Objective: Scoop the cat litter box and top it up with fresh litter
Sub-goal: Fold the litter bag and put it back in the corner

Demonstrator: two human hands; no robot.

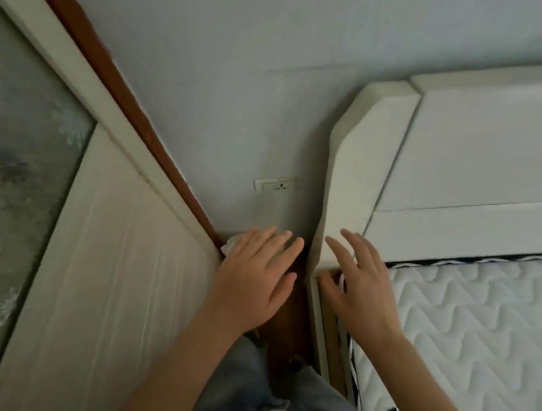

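Both hands out front, fingers spread, gripping nothing. Left hand (256,276) hovers over the narrow floor gap (290,333) between wardrobe door (119,257) and bed frame (348,179). Right hand (358,286) sits at the frame's edge beside the mattress (483,325). White crumpled thing (231,244) under left fingers, can't identify. Litter box not in view. Wall socket (275,185) above.

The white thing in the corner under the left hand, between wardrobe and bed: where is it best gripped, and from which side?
Probably its crumpled top edge, from above. The white thing sits low in the narrow gap between the wardrobe and the bed frame, so the sides are blocked. The left hand hides most of it; what it is cannot be told.
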